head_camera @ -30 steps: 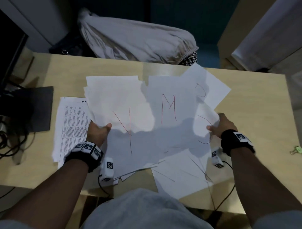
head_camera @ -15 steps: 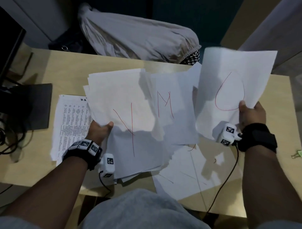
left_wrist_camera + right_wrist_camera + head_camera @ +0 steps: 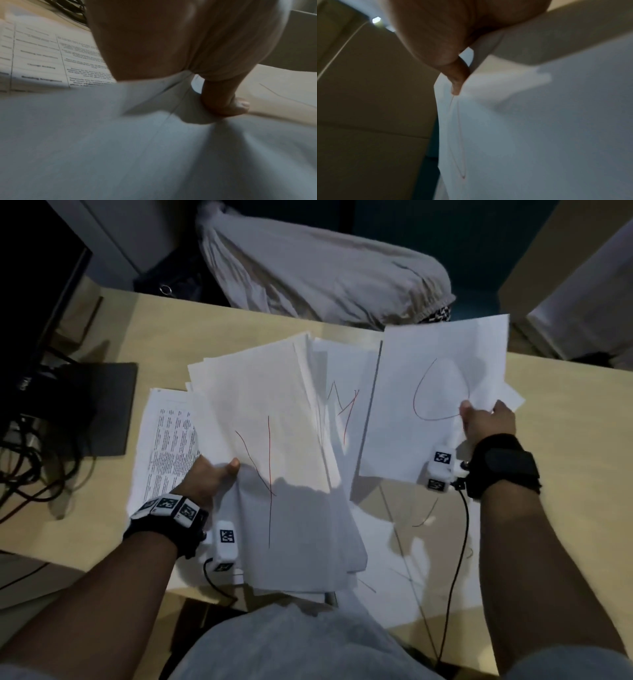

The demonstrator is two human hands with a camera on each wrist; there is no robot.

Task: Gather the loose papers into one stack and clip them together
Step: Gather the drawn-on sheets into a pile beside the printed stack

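Two hands lift white paper: left hand (image 3: 209,479) grips a thick sheaf (image 3: 274,440), right hand (image 3: 486,422) pinches a red-looped sheet (image 3: 428,392).

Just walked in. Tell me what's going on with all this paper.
A person at a desk is collecting loose sheets. The left hand holds a thick fanned bundle marked with red lines, thumb on top. The right hand pinches a sheet with a red loop, raised beside the bundle. More sheets lie on the desk underneath, and a printed page sits to the left. Nothing is clipped yet.
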